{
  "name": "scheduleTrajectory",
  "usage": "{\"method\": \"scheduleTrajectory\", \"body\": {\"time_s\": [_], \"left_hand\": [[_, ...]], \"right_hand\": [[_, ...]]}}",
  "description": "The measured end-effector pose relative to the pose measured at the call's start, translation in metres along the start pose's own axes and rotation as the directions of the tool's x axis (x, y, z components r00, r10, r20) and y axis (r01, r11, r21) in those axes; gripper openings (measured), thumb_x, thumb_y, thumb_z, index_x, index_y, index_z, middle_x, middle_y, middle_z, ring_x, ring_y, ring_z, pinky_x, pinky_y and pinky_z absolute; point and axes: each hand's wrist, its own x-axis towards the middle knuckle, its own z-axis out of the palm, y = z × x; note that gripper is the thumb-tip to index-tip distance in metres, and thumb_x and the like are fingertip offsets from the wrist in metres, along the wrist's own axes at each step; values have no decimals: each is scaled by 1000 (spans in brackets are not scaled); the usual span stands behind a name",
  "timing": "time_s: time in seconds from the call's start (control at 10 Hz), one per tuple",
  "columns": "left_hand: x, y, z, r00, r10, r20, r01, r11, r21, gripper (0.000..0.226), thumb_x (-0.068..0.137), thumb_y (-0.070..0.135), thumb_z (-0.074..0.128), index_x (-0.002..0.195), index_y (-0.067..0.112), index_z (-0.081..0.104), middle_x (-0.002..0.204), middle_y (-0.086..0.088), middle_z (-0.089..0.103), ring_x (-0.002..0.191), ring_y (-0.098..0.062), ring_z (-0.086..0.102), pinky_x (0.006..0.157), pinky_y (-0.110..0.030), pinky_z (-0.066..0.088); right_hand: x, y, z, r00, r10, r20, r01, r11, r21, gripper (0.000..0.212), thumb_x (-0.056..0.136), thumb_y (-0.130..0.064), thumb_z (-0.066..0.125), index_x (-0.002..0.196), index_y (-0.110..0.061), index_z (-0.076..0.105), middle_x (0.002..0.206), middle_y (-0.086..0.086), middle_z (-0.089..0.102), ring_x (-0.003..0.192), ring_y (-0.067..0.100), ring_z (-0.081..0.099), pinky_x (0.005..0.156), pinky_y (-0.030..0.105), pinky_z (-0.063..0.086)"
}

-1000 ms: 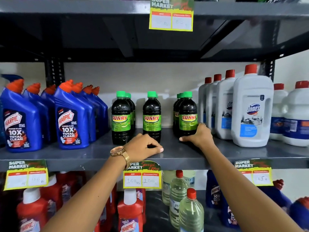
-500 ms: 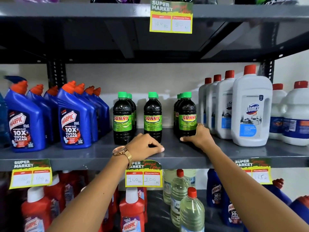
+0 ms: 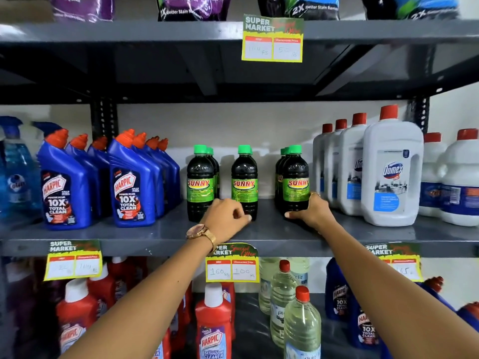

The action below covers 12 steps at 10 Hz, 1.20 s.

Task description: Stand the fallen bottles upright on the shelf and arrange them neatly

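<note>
At the shelf's front edge (image 3: pixel 259 238), the left hand (image 3: pixel 224 218) curls around the base of the middle Sunny bottle (image 3: pixel 244 181); the right hand (image 3: pixel 309 212) clasps the right Sunny bottle (image 3: pixel 296 181). All stand upright, so this looks like final spacing. Next: small sideways nudges, minding the Domex jugs (image 3: pixel 391 174) just beside and the open gaps between rows.

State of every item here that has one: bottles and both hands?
Sunny bottles: all upright, capped, three short rows.
Harpic bottles: upright, capped.
Domex bottles: upright, capped.
Left hand: curled at the middle Sunny bottle's base.
Right hand: gripping the right front Sunny bottle's base.
</note>
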Motion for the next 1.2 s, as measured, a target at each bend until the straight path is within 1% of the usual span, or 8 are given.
{"method": "scheduleTrajectory", "body": {"time_s": [0.1,0.2,0.3,0.4,0.8,1.0,1.1,1.2], "left_hand": [[6,-3,-2,974,-204,-95,204,979,-7,47,75,37,76,105,12,50,108,-8,59,99,-28,59,80,-34,48],[16,-1,1,937,-337,94,340,940,-19,82,70,41,80,127,6,34,126,-14,51,115,-34,52,96,-41,45],[27,7,7,915,-365,173,386,916,-108,81,72,38,80,130,3,36,130,-15,54,117,-32,54,99,-39,45],[33,12,14,906,-393,160,408,910,-75,74,77,36,76,130,1,38,130,-16,54,117,-33,54,97,-38,46],[32,17,23,931,-361,59,359,933,38,72,78,42,74,124,1,35,127,-19,56,116,-39,54,91,-41,45],[30,17,21,929,-363,79,361,932,39,74,77,43,74,125,2,35,127,-18,56,116,-38,54,93,-41,47],[26,19,15,936,-335,109,337,941,4,80,73,42,78,127,2,34,126,-16,57,115,-35,56,94,-41,47],[19,21,-4,976,-220,-13,220,974,58,83,77,41,75,137,6,29,116,-12,62,106,-32,60,86,-38,51]], "right_hand": [[0,-1,0,1000,-1,8,1,1000,-7,81,65,-25,89,130,-2,47,131,19,59,120,36,56,103,42,46],[-1,-1,0,1000,7,15,-6,1000,-3,81,66,-24,88,131,-1,46,131,20,58,121,36,55,103,42,45],[-1,-2,0,1000,6,10,-5,1000,-6,81,66,-25,88,131,-1,46,131,20,58,121,36,55,103,41,45],[-1,-1,0,1000,9,7,-9,1000,0,81,67,-24,88,131,0,45,132,20,57,122,37,54,103,41,44],[4,3,2,1000,10,7,-10,1000,7,83,65,-26,89,131,-1,45,133,20,57,122,37,54,105,43,45],[2,2,1,1000,16,6,-16,1000,23,83,63,-28,90,129,-2,46,132,19,57,122,36,55,104,43,45],[-3,1,-4,1000,17,-23,-15,997,72,96,52,-38,93,128,-2,46,131,17,58,121,33,56,103,43,47],[-3,-1,-6,960,-103,-259,162,962,221,100,56,-45,89,137,-4,47,137,13,57,125,28,56,105,39,46]]}}
